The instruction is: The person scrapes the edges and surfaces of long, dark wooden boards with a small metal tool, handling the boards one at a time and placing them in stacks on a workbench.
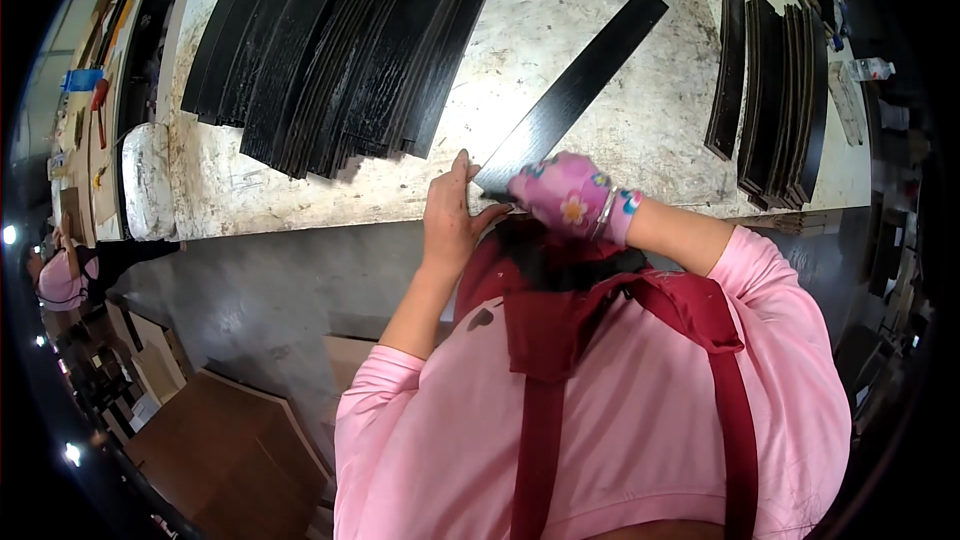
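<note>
A long black board (585, 75) lies slantwise on the worn white table, its near end close to the front edge. My bare left hand (455, 210) rests at that end's left corner, fingers stretched up and thumb spread toward the right, holding nothing. Over the board's near end is my right hand (567, 195), in a pink flowered glove, with its fingers closed. A small dark bit shows at its fingertips, but what it grips is mostly hidden.
Many black boards lie in a large stack (350, 50) at the left of the table (640, 130). A smaller row of dark boards (785, 100) stands at the right. Brown panels (230, 440) are on the floor behind left, and another person (65, 275) is at far left.
</note>
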A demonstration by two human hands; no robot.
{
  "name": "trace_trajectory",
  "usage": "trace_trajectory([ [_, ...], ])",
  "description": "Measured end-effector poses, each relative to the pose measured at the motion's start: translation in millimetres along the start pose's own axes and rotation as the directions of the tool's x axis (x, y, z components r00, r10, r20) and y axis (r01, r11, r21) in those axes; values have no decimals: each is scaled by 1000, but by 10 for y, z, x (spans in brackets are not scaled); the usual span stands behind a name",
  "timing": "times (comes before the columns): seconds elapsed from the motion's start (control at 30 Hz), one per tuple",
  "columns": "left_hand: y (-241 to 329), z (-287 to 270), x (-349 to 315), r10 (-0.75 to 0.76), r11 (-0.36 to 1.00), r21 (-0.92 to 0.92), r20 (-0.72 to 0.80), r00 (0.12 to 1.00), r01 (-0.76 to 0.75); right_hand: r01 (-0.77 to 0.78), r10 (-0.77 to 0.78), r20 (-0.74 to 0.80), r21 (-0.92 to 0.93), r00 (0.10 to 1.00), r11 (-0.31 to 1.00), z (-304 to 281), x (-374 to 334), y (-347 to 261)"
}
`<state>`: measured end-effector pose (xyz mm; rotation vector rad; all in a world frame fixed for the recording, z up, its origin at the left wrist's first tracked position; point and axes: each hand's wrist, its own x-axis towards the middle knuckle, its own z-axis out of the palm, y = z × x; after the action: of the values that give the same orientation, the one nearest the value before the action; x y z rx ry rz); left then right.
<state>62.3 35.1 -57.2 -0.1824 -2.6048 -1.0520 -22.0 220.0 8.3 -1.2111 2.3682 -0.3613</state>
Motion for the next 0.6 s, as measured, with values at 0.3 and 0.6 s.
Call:
trace_trajectory([
  [0.3,-11,-2,-9,-1,1000,-14,0,1000,1,7,-9,-152,-14,988,1000,62,-47,90],
  [0.6,8,-19,2,27,1000,13,39,999,-27,-31,29,28,63,999,998,-79,-95,-13],
])
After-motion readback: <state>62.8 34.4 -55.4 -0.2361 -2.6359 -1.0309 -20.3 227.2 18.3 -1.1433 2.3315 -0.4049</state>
